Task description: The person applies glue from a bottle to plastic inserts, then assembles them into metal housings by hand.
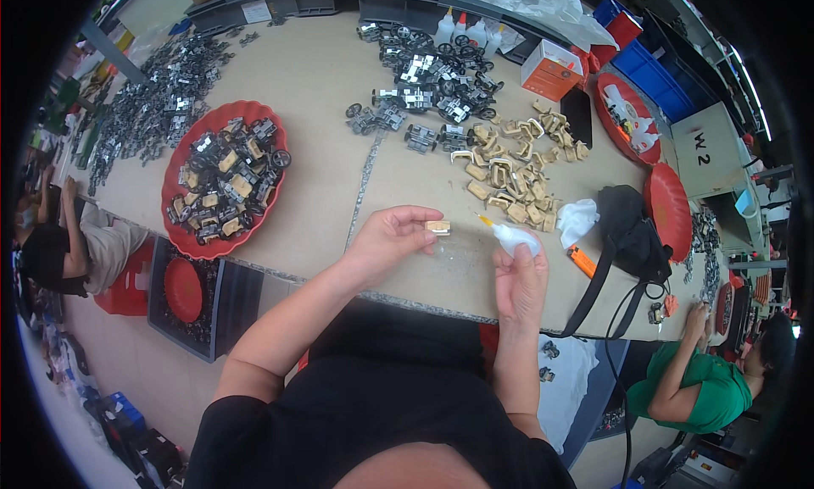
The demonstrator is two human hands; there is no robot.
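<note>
My left hand (381, 241) pinches a small beige plastic part (438, 227) between thumb and fingertips. In my right hand (519, 284) is a white squeeze bottle (514, 237), tilted so that its yellow nozzle points left toward the part. A short gap separates nozzle and part. Just beyond my hands lies a heap of similar beige parts (517, 171). Behind that is a pile of grey and black toy vehicle chassis with wheels (420, 69). To the left, a red scalloped basin (174, 226) holds chassis with beige parts among them.
Dark metallic parts (165, 95) cover the table's far left. Several upright squeeze bottles (460, 27), an orange-and-white box (551, 69) and red basins (668, 209) stand farther back. Near my right hand lie an orange cutter (582, 262) and a black bag (632, 230). Other people (704, 383) sit at both sides.
</note>
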